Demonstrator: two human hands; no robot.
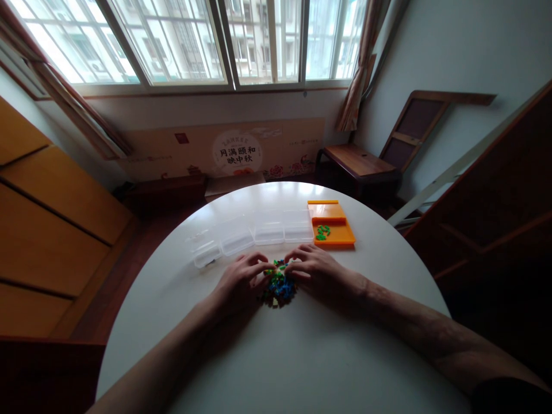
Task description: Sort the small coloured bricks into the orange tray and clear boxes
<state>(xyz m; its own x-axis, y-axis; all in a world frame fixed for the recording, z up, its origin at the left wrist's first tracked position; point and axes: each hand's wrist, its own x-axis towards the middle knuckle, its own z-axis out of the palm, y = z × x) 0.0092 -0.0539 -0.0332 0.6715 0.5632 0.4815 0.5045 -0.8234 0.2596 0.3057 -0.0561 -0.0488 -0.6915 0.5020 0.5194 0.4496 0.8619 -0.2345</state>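
Note:
A heap of small plastic pieces, blue, green, yellow and other colours, lies on the round white table. On its left side is my left hand, with thumb and fingers curled together at the upper edge of the heap. My right hand reaches in from the other side, fingers bent over the pieces and the tips near a green one. The fingertips of both hands nearly meet. What either hand pinches is too small to make out. Behind the right hand, an orange tray holds several green pieces.
Clear plastic boxes stand in a curved row behind the hands, ending beside the orange tray. Past the table's far edge are a wooden chair and a printed cardboard panel below the window. A wooden cabinet is at left.

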